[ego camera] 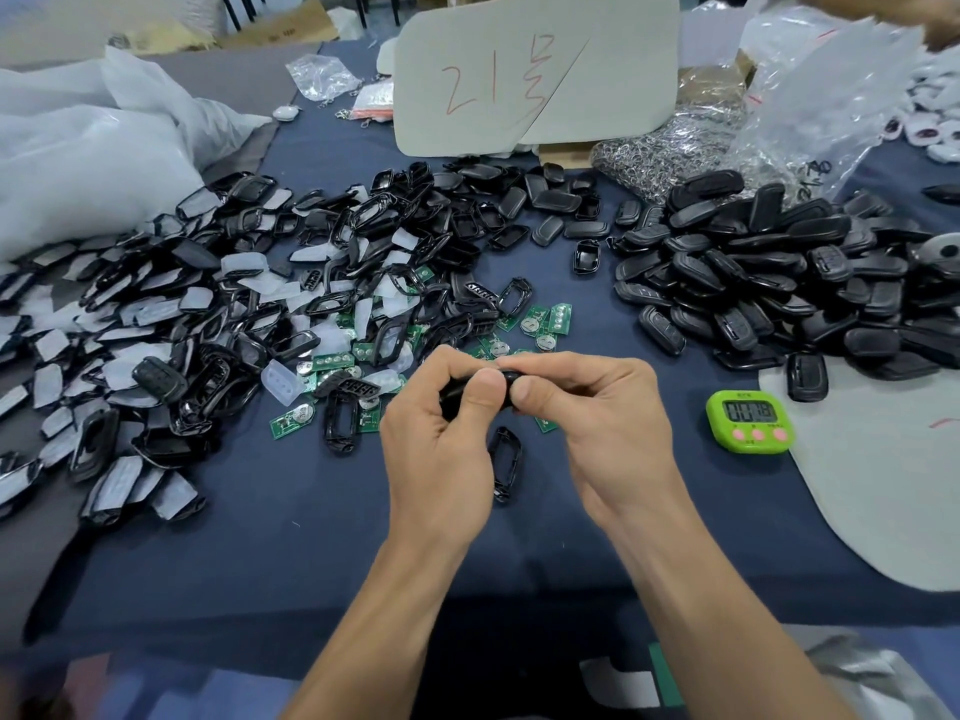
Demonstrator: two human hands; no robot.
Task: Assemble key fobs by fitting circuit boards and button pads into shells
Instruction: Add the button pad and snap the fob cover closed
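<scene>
Both hands meet over the middle of the blue cloth (291, 537) and squeeze one black key fob (506, 379) between them. My left hand (441, 439) grips its left end, thumb on top. My right hand (597, 423) pinches its right end with thumb and fingers; most of the fob is hidden. A black shell frame (506, 462) lies on the cloth just below the hands. Green circuit boards (540, 322) lie scattered beyond the fingers. To the left spreads a heap of black shells and translucent button pads (208, 314).
A pile of closed black fobs (769, 272) fills the right side. A green timer (749, 420) stands right of my right hand, beside a grey felt sheet (883, 485). Behind are a cardboard sign (530, 70), plastic bags (78, 163) and a heap of metal rings (670, 148).
</scene>
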